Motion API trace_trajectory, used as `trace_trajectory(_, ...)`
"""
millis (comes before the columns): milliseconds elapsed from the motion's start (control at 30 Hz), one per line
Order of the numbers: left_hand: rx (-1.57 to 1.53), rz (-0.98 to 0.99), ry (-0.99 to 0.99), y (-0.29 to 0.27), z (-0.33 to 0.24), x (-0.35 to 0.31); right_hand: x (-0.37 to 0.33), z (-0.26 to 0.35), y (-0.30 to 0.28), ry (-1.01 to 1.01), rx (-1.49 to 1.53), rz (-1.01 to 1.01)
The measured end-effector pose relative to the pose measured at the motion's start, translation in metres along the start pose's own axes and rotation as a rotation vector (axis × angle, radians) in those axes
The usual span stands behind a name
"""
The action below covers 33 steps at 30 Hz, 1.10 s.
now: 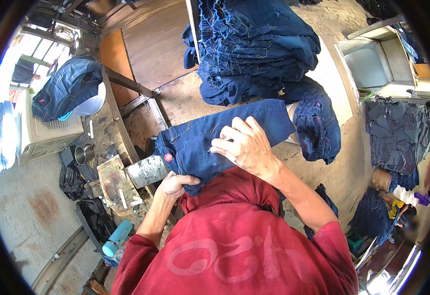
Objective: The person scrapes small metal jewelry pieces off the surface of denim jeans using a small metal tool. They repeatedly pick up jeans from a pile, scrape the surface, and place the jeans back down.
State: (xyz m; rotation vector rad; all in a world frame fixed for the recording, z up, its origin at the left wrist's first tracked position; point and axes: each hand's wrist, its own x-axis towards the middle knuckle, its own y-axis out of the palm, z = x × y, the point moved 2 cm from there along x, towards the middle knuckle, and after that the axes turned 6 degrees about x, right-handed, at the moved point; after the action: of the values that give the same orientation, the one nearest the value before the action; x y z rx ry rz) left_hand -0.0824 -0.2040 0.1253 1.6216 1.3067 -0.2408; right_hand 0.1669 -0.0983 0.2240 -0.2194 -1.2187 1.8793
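Observation:
A pair of dark blue jeans [210, 135] lies across my lap, waistband to the left with a small red tag on it. My left hand [174, 185] grips the lower edge of the jeans near the waistband. My right hand [244, 145] rests on top of the fabric, its fingers pinching a small white piece against the denim. I wear a red shirt that fills the lower middle of the view.
A tall pile of dark jeans [254, 44] stands ahead, more denim [318, 125] beside it. At left are a cream box [43, 132] with jeans [67, 86] on top, a metal cup [81, 155], a teal bottle [116, 238]. Further denim [397, 132] lies at right.

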Motion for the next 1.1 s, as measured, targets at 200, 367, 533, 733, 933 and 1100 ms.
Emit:
trace_trajectory(200,0.023,-0.031,0.044,0.004,0.001,-0.001,0.006,-0.001,0.0,-0.045,0.008,0.064)
trace_trajectory(367,-0.002,-0.007,0.068,0.006,0.003,-0.001,0.007,-0.005,-0.003,-0.056,0.078,0.061)
trace_trajectory(533,-0.018,0.004,0.063,0.004,0.004,-0.001,0.007,-0.007,-0.004,-0.001,0.003,0.0)
trace_trajectory(733,-0.019,-0.036,0.066,0.004,0.005,-0.001,0.006,-0.007,0.0,0.031,-0.003,0.029)
trace_trajectory(933,0.024,-0.069,0.079,0.008,0.005,-0.003,-0.002,-0.014,-0.006,-0.033,0.018,0.075)
trace_trajectory(1100,-0.007,-0.041,0.102,0.011,0.004,-0.004,-0.007,-0.016,-0.004,-0.045,0.072,0.065)
